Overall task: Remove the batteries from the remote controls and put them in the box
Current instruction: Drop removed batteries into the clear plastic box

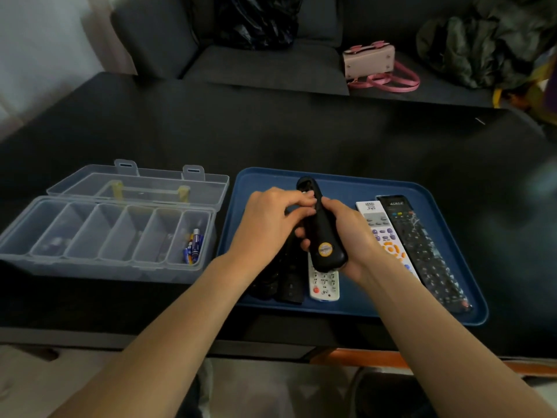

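The person's right hand [352, 239] wraps around the lower body of a black remote control [322, 233] held back-side up over the blue tray [452, 309], a round yellow sticker [325, 249] showing near its lower end. The left hand [268, 224] works at the remote's upper back, thumb and fingertips pinching at what seems to be the battery cover or a cell; which of the 2 cannot be told, as the fingers hide it.

Judging from the layout, the task is underway but far from finished. Left of the tray, the clear compartment box [105, 236] sits open on the dark counter [271, 131], and only its compartment nearest the tray holds a few blue batteries [193, 247]. The other compartments look mostly bare, though faint shapes show through the plastic.

On the tray itself, several remotes lie waiting: dark ones [286, 282] under the left hand, a small white remote [324, 286] below the held one, a white remote with purple and orange buttons [381, 227] beside the right hand, and a long black remote [422, 251] at the tray's right side. Whether any of these is already emptied cannot be seen.
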### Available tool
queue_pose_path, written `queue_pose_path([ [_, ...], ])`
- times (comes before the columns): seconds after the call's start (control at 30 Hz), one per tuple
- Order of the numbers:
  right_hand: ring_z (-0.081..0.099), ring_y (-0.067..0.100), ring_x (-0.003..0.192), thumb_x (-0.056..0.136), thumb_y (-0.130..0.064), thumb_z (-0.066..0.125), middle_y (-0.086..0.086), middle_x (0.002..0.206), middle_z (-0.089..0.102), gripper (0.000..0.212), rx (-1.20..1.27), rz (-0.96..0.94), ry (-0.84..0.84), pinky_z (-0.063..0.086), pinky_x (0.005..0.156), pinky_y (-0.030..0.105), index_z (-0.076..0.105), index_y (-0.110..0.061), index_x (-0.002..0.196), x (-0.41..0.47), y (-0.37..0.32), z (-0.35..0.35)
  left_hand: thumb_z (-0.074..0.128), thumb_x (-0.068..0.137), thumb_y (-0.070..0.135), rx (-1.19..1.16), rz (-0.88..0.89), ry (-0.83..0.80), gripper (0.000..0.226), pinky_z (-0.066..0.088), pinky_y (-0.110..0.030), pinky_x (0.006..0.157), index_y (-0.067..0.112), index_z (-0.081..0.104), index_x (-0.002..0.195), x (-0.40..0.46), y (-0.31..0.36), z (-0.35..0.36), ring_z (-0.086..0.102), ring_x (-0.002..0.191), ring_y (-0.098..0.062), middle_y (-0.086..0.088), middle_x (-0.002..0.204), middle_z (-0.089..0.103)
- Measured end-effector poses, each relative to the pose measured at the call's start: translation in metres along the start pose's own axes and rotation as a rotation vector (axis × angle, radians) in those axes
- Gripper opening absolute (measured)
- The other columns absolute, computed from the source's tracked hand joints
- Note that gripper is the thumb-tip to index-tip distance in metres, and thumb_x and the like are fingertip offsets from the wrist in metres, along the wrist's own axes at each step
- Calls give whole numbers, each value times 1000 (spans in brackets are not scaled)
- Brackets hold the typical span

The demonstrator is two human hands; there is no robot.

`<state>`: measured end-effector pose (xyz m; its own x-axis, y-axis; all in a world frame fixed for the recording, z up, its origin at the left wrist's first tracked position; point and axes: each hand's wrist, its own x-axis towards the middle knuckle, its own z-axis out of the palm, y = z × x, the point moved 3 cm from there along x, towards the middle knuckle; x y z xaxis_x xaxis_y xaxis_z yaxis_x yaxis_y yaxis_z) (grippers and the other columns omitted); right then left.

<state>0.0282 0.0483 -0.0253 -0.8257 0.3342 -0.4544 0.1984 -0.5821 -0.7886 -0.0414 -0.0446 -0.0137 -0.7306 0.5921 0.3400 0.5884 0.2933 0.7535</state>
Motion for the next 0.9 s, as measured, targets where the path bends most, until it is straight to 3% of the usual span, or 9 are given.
queue_pose_path([
  [0.13, 55, 17, 49, 102, -27, 33, 10, 62, 62, 34, -20, -1, 5, 44, 39, 21, 59, -6, 94, -1, 2, 0, 70, 80, 24, 7, -47, -2, 20, 44, -22, 88, 26, 72, 100, 1, -1, 3, 60, 97, -10, 0, 101, 70],
  [0.23, 53, 16, 49, 102, -27, 32, 10, 62, 59, 36, -62, -26, 19, 44, 40, 22, 60, -7, 91, -1, 5, 0, 73, 77, 19, -131, -160, -1, 15, 46, -9, 82, 25, 74, 91, 1, 2, 4, 64, 96, -4, 9, 102, 71],
  [0.33, 50, 17, 49, 101, -26, 32, 11, 63, 56, 36, -50, -36, 14, 41, 40, 23, 59, -6, 89, -2, 4, -1, 73, 76, 9, -370, -288, -1, 12, 47, -7, 50, 17, 71, 85, 0, 8, 5, 66, 66, -8, 8, 88, 67],
  [0.43, 48, 17, 46, 101, -25, 33, 11, 60, 55, 34, -75, -73, 30, 40, 40, 24, 56, -5, 86, -5, 0, -4, 73, 76, 4, -562, -449, -26, 22, 44, -18, 37, 9, 64, 95, -1, 11, 9, 55, 39, -10, -9, 85, 60],
  [0.53, 48, 17, 45, 101, -24, 32, 15, 67, 58, 32, -91, -94, 26, 40, 39, 24, 56, -6, 89, -10, -2, -9, 75, 72, 0, -721, -639, -66, 43, 52, -28, 47, 13, 56, 108, 2, 8, 18, 62, 53, -15, -9, 115, 56],
  [0.63, 48, 16, 46, 100, -25, 31, 12, 66, 62, 34, -99, -98, 13, 40, 39, 23, 59, -5, 97, -14, -3, -17, 73, 71, -4, -855, -744, -123, 55, 50, -30, 50, 17, 50, 116, 6, 12, 29, 63, 56, -17, -13, 121, 55],
  [0.7, 49, 17, 48, 101, -25, 30, 10, 67, 65, 36, -143, -106, 27, 40, 42, 25, 59, -5, 101, -17, -4, -25, 73, 70, -6, -853, -758, -135, 58, 52, -30, 59, 19, 50, 117, 8, 14, 36, 64, 74, -19, -12, 121, 55],
  [0.83, 53, 17, 47, 102, -25, 30, 11, 70, 68, 34, -218, -231, 119, 42, 43, 26, 58, -5, 97, -25, -25, -43, 73, 75, 10, -780, -566, -165, 50, 51, -19, 65, 22, 51, 118, 15, 25, 52, 62, 86, -10, -4, 117, 56],
  [0.9, 56, 18, 46, 102, -25, 32, 11, 70, 68, 31, -173, -244, 178, 44, 41, 24, 56, -6, 97, -28, -36, -54, 63, 86, 18, -572, -369, -103, 36, 50, -22, 80, 20, 52, 120, 19, 28, 57, 62, 89, -7, -2, 112, 61],
])
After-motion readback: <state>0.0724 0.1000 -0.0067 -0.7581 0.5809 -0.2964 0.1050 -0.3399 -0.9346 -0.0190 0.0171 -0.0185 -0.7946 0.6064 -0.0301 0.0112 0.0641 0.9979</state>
